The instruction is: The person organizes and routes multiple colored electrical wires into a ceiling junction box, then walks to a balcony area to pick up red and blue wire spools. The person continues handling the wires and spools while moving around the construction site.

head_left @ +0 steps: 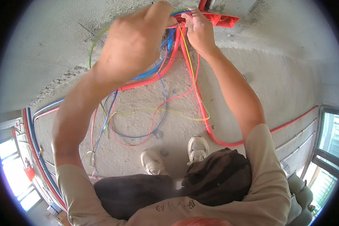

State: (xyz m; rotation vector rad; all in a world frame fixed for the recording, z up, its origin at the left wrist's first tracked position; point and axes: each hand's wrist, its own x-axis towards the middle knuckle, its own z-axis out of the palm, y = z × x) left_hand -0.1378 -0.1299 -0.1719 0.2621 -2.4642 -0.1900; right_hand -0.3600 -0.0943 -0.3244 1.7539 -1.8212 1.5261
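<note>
At the top of the head view a red plastic box is fixed to the rough wall, with red conduits and blue conduits running down from it. My left hand is closed at the box's left, on green and blue wires by the look of it; its fingertips are partly hidden. My right hand pinches the wire bundle at the front of the box. A thin yellow wire hangs from between my hands, and loose red, blue and yellow wires loop down over the concrete below.
My feet stand on concrete below the loops. Red and blue pipes run along the left, and a red conduit runs right. Windows are at both sides. Dull green sacks lie at lower right.
</note>
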